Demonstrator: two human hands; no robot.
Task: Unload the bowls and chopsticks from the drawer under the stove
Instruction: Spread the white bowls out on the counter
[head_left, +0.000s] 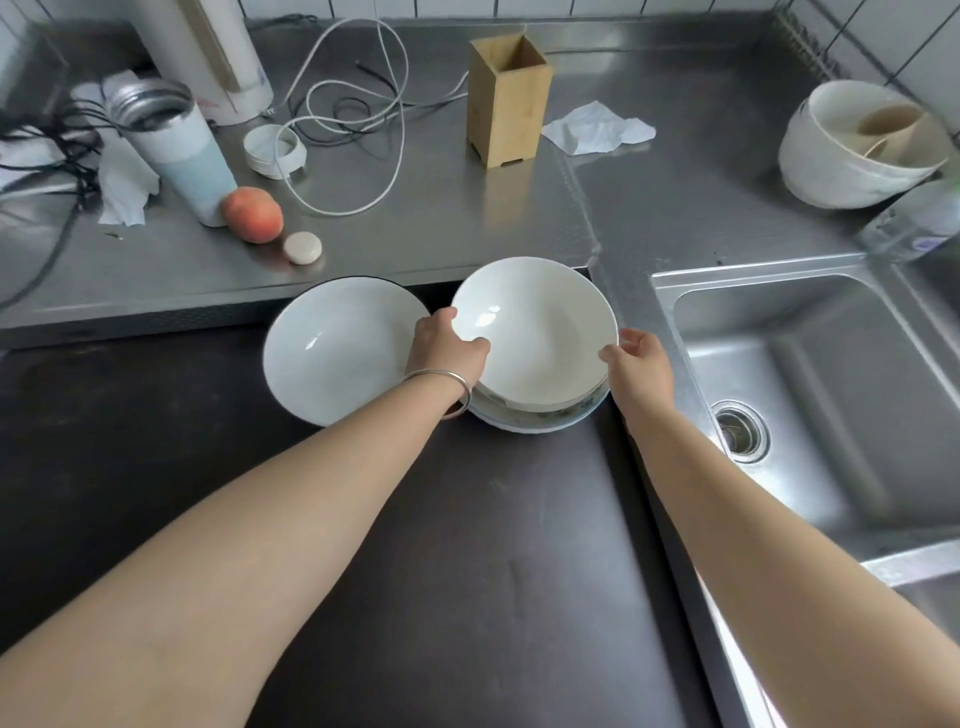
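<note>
A stack of white bowls (535, 338) sits on the dark stove top (467, 545) near its far edge. My left hand (447, 348) grips the left rim of the top bowl, and my right hand (639, 364) holds its right rim. The bottom bowl of the stack (540, 420) has a bluish patterned outside. Another white bowl with a dark rim (337, 353) lies just left of the stack, partly under my left wrist. An empty wooden chopstick holder (506, 98) stands on the steel counter behind. No chopsticks or drawer are in view.
On the steel counter (415, 234) are a peach (253, 214), a flask (176, 150), a lid (274, 151), white cables (353, 104) and tissues (597, 130). A steel sink (831, 389) lies to the right, with stacked white bowls (857, 150) behind it.
</note>
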